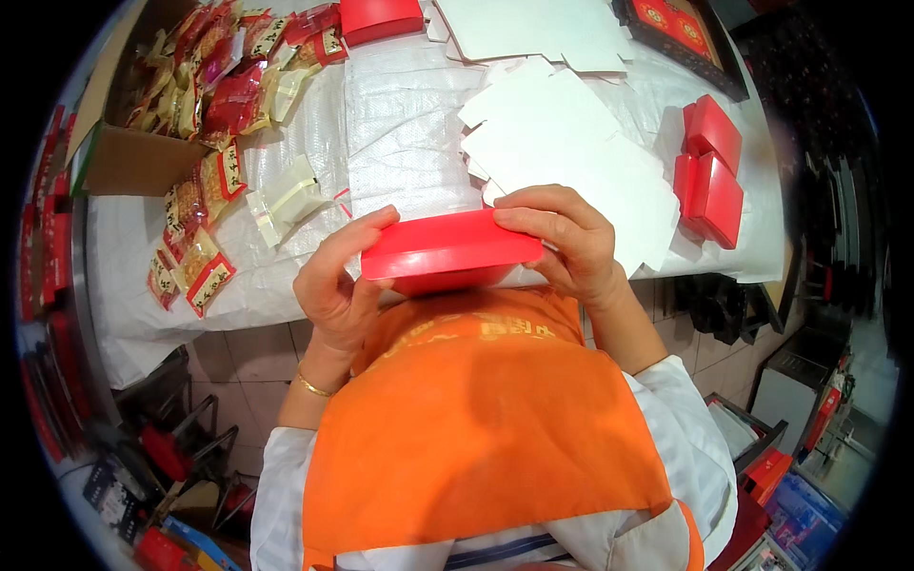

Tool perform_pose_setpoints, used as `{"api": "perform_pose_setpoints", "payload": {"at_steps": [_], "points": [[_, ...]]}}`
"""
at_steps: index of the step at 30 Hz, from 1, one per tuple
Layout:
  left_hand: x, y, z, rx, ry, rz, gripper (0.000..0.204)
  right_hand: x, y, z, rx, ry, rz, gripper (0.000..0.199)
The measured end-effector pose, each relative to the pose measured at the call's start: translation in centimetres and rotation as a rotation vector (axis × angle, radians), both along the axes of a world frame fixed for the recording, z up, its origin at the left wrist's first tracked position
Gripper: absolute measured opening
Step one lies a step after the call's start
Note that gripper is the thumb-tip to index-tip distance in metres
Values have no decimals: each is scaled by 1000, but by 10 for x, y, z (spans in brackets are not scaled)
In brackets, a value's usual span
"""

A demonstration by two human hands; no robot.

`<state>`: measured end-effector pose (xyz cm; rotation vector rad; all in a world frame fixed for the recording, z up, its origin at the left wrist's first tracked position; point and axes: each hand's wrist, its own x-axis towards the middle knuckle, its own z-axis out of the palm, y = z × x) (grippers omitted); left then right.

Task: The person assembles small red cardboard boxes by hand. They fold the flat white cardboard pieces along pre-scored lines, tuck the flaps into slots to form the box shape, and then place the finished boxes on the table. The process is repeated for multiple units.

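Observation:
Between my two hands, just above the table's near edge, is a small red cardboard box. My left hand grips its left end, fingers on the top edge and thumb below. At the other end my right hand holds it the same way. Flat white box blanks lie in a stack beyond my right hand. Nearest to my left hand is a pale wrapped packet, with several red-and-gold wrapped snack packets to its left.
An open cardboard carton full of wrapped packets stands at the far left. Folded red boxes sit at the right, another red box at the back. A dark tray holds red boxes at the far right. White woven sheeting covers the table.

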<state>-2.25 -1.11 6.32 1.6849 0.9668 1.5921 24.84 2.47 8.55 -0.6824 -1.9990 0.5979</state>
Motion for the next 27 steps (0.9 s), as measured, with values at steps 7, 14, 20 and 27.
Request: {"api": "perform_pose_setpoints", "payload": {"at_steps": [7,14,20,27], "points": [[-14,7,29,203,407,-72,42,-3,-3,2,95,-34,0,46],[-21,9,42,159,470,-131,27,-4,-8,9,1,-4,-18,35],[-22,9,40,137,501,-148,28,1,-8,5,-70,7,72,41],[-24,3,37,53,527,-200,33,5,-8,-1,-129,55,152,45]]}}
